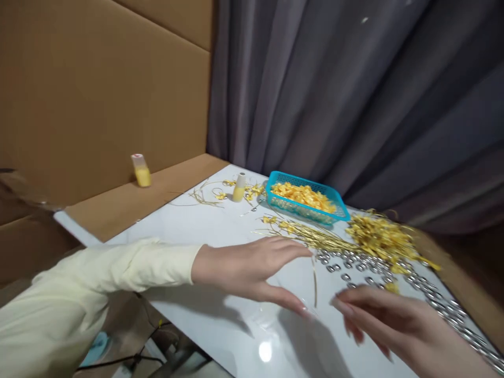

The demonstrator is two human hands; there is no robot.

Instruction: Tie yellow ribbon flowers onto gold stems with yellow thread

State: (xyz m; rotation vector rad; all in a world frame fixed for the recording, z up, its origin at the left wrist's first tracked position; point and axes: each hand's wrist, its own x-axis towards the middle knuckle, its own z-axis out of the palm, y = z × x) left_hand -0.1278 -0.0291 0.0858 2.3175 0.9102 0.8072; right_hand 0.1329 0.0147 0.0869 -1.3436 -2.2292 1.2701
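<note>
White tabletop point(189, 226): left hand point(254, 268) spread open, gold strand point(315, 283) just beside it; right hand point(413, 325) half-curled, grip unclear; gold stems point(326, 234) and metal rings point(431, 295) lie just beyond both, presumably for short reach.

Golden wires point(323, 237), silver rings point(437, 303), turquoise basket point(299, 209), white tabletop point(244, 226), purplish-grey curtain point(334, 89)
</note>
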